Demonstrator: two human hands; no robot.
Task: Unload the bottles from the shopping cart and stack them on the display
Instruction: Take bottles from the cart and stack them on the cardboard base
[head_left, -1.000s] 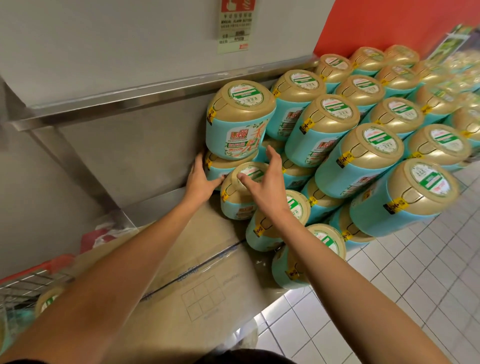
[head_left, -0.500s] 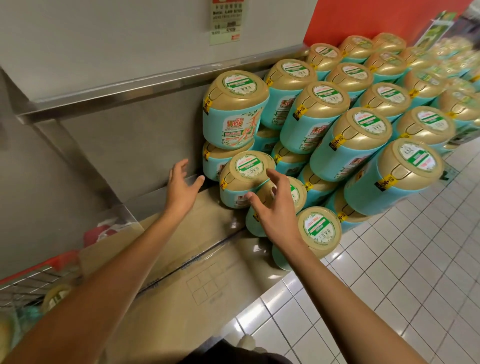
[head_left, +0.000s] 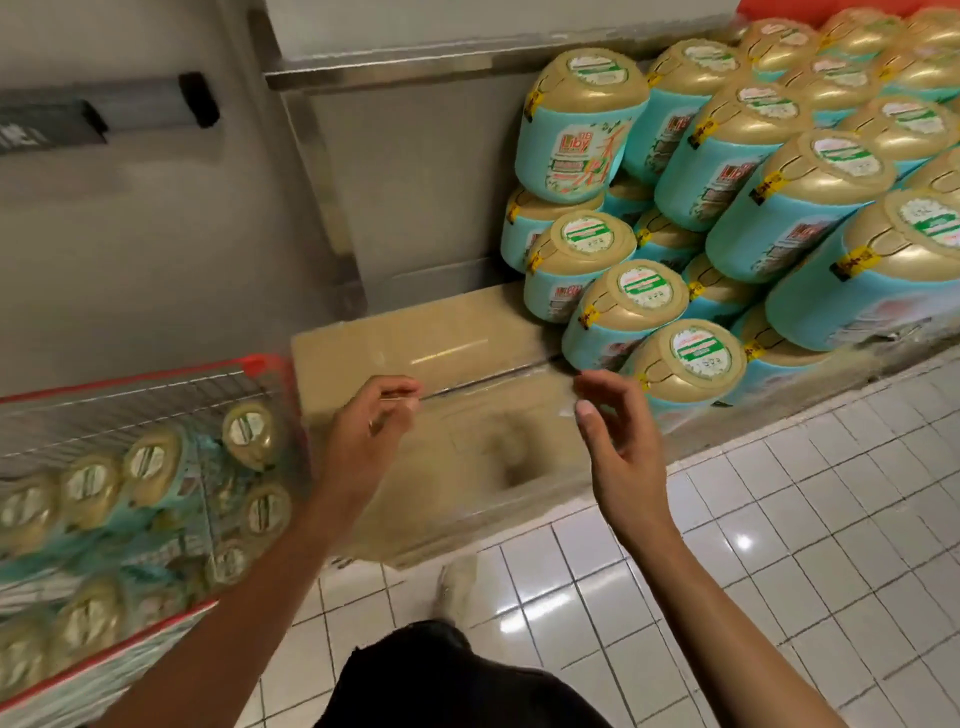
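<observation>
Stretched forward on bare forearms above the front half of a tan, flat-topped cardboard platform (head_left: 426, 332) wrapped in glossy clear film: left hand (head_left: 371, 421) and right hand (head_left: 621, 447), well apart, both empty. Left hand seen from the back, wrist bent a little, fingers loosely curled, gripping nothing. Right hand turned palm inward, fingers relaxed and slightly bent, thumb raised, likewise holding and touching nothing. On the right end of the platform and on past it, stacked bottles (head_left: 576, 145): squat round teal plastic bodies with printed labels, domed matt-gold caps each bearing a round white-and-green sticker and a yellow tag at the rim. Piled in stepped tiers, the lowest front one at the platform's front right corner, none touched by either hand. Left of the platform, close against its end, a wire shopping cart (head_left: 260, 364) with a red plastic rim, loaded with blurred bottles (head_left: 249, 431) of the same kind. Behind the platform, a dull brushed-steel wall panel (head_left: 415, 182) under a projecting ledge. In front of the platform, a floor of small glossy white square tiles (head_left: 805, 519) with bright glints, and on it a pale shoe (head_left: 457, 587), blurred.
</observation>
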